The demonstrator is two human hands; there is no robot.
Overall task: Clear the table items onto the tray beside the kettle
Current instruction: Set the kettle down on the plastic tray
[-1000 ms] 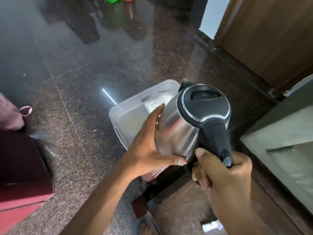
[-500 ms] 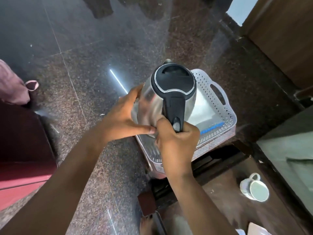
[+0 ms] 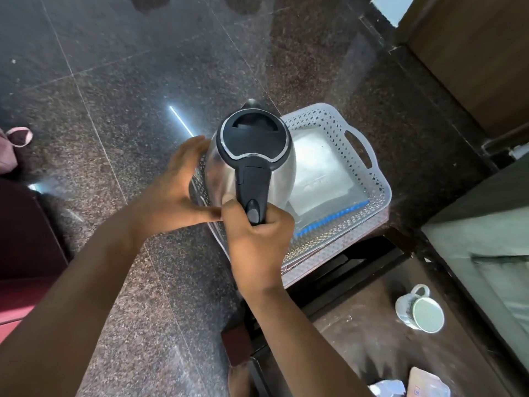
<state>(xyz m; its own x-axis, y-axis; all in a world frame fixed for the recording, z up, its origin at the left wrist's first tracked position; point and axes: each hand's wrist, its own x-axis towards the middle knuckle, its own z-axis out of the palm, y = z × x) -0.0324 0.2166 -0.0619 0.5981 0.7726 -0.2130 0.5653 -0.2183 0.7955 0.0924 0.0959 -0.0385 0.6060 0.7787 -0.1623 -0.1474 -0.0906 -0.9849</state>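
A steel kettle (image 3: 282, 174) with a black lid and black handle hangs over the left part of a white perforated tray (image 3: 380, 179). My right hand (image 3: 257, 239) is closed around the handle. My left hand (image 3: 177, 193) presses flat against the kettle's left side. The tray holds a clear flat packet (image 3: 317, 173) and a blue strip (image 3: 335, 217). A white mug (image 3: 419, 309) lies on its side on the brown table (image 3: 357, 333) at the lower right. Whether the kettle's base touches the tray is hidden.
The tray sits on a dark stand above a speckled granite floor (image 3: 128, 110). White and pink packets (image 3: 412, 385) lie at the table's near edge. A red-brown piece of furniture (image 3: 25, 253) is at left, a grey cushion (image 3: 492, 253) at right, a wooden door (image 3: 472, 53) behind.
The kettle, held in both hands, has moved from right of the tray to over its left part and sunk lower. The view swung right, bringing the table and mug in.
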